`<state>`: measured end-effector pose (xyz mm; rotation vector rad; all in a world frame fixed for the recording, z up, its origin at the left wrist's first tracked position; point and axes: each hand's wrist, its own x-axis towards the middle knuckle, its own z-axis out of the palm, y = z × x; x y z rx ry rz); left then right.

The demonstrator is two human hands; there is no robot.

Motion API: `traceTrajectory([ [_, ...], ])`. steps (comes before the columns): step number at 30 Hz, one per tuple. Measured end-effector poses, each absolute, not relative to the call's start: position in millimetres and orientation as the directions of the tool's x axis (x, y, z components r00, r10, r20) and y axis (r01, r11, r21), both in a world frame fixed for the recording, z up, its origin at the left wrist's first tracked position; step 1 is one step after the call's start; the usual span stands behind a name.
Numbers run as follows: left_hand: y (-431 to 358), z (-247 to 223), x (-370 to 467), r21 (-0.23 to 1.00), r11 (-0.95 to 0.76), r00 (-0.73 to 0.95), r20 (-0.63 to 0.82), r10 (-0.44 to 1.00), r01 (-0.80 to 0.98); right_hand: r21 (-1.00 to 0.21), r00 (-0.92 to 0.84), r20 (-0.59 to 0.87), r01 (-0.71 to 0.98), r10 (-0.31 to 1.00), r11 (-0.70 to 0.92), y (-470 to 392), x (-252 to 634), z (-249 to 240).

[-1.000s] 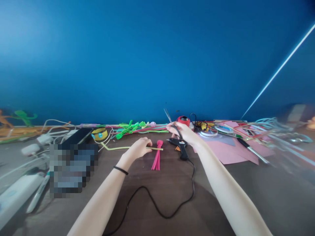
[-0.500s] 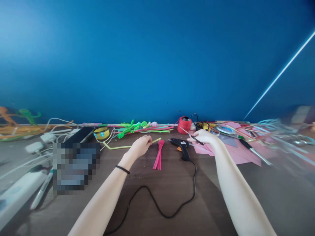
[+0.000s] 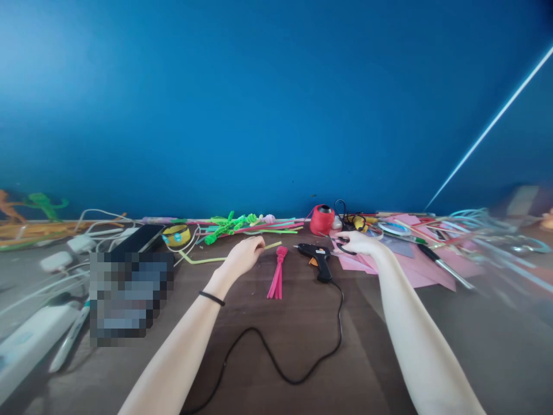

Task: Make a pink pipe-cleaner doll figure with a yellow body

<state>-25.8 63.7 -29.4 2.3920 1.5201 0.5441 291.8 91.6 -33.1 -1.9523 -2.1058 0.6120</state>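
Note:
My left hand [image 3: 247, 253] is closed on a pale yellow pipe cleaner [image 3: 203, 261], whose short end sticks out to the right of the fingers. Just right of that end lies a pink pipe-cleaner figure [image 3: 277, 274] with its strands toward me. My right hand [image 3: 359, 243] has its fingers on scissors with dark handles [image 3: 345, 249], beside the pink paper; the blades are hard to make out. Between the hands rests a black glue gun [image 3: 318, 259], nozzle to the left. A red spool [image 3: 322, 220] stands behind it.
Green pipe-cleaner pieces [image 3: 228, 225] lie by the blue wall. At left are a yellow roll [image 3: 176, 235], white chargers [image 3: 56, 261], a pen [image 3: 70, 340] and a power strip [image 3: 32, 337]. Pink sheets [image 3: 427, 271] spread at right. The gun's black cord [image 3: 276, 369] loops across the front.
The scissors have dropped from a raised, slanted position near the red spool to beside the pink paper, with my right hand still on them. My left hand has hardly moved.

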Motion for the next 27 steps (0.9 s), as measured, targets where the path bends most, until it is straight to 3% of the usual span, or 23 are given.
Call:
traceTrajectory([
  [7, 63.8, -29.7, -25.9, 0.415, -0.424, 0.388, 0.172, 0.906, 0.805, -0.396, -0.076, -0.006, 0.916, 0.997, 0.068, 95.0, 292.8, -43.0],
  [20, 63.8, -25.7, -28.3, 0.497, -0.383, 0.336, 0.185, 0.923, 0.779, -0.445, -0.142, -0.021, 0.888, 0.99, 0.118, 101.4, 295.3, -51.4],
  [27, 65.3, -24.8, -29.5, 0.533, -0.377, 0.336, 0.176, 0.925, 0.758, -0.324, -0.118, -0.007, 0.94, 0.993, 0.109, 99.1, 293.4, -46.7],
])
